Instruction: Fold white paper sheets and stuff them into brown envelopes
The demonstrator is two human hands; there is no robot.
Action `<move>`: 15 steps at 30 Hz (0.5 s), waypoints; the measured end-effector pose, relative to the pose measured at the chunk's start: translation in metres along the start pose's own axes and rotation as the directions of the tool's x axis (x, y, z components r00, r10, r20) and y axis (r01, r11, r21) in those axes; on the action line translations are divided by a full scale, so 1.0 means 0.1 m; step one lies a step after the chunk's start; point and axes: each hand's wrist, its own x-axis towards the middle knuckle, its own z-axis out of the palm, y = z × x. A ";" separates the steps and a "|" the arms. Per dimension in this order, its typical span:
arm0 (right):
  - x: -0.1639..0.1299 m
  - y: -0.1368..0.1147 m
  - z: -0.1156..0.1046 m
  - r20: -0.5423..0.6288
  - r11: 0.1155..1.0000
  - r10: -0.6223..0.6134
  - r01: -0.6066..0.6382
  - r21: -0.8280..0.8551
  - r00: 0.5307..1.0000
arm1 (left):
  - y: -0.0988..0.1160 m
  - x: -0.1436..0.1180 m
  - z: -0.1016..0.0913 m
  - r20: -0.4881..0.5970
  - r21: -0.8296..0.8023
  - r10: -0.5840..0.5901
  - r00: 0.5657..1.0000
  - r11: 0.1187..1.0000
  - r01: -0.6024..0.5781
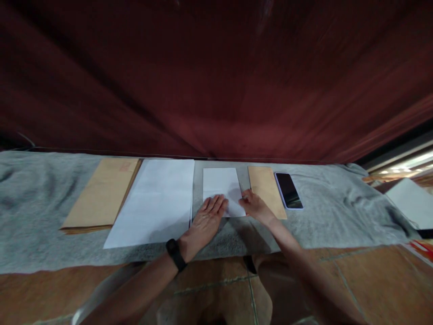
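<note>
The left hand [207,217] lies flat and open on the folded white paper [222,187] — the right hand [254,205] pinches its edge — the brown envelope [266,189] beside it waits untouched.

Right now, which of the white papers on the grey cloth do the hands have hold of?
The small folded white sheet in the middle. The left hand lies flat on its near edge, the right hand presses its right corner. The large white sheet to its left lies untouched.

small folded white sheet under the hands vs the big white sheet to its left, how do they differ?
The small white sheet is far narrower and shorter than the large white sheet. The left hand lies flat on the small one and the right hand touches its right edge; the large sheet is untouched. Both are plain white and lie flat on the grey cloth.
</note>
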 end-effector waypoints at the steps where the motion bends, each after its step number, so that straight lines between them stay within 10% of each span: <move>1: -0.02 -0.03 -0.05 -0.023 0.994 0.013 -0.015 -0.110 1.000 | 0.00 -0.01 0.00 -0.001 -0.011 0.012 1.000 1.000 -0.012; 6: -0.01 -0.19 -0.09 -0.092 0.966 -0.203 0.184 -0.180 0.975 | -0.04 -0.04 -0.03 -0.006 -0.071 0.073 0.997 0.995 -0.073; 10: 0.10 -0.30 0.14 -0.020 0.812 -0.580 0.580 0.058 0.814 | -0.02 -0.05 -0.02 -0.001 -0.112 0.092 0.996 0.989 -0.091; 15: 0.20 -0.42 0.39 0.084 0.687 -0.726 0.725 0.047 0.682 | 0.12 -0.11 0.05 -0.032 -0.171 0.011 0.999 0.985 -0.017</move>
